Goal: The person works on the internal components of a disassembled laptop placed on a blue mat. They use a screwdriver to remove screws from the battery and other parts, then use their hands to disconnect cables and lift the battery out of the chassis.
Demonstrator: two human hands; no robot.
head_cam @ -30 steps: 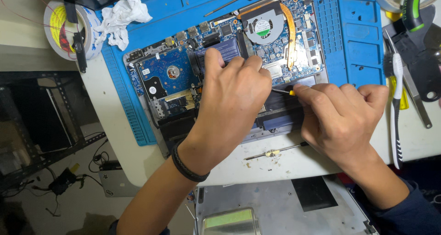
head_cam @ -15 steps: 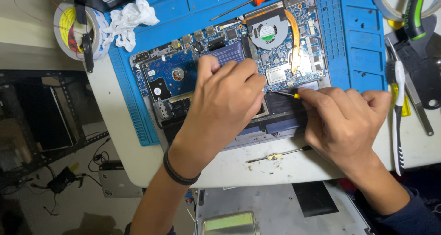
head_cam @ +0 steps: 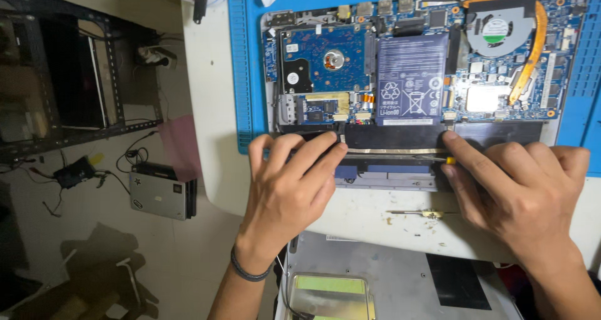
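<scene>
**Both hands bear down on the laptop's black strip**

The opened laptop with its bare blue circuit board lies on a blue ribbed work mat. The left hand presses spread fingertips on the long black strip with a silver band, seemingly steadying it. The right hand pinches a small yellow-handled screwdriver at the strip's end. Below its grip a loose screwdriver lies on the white tabletop

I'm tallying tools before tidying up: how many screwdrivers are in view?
2 in full view: one under the right hand, its yellow-tipped screwdriver over the laptop; one loose screwdriver on the table. Others may lie off-frame.
</scene>
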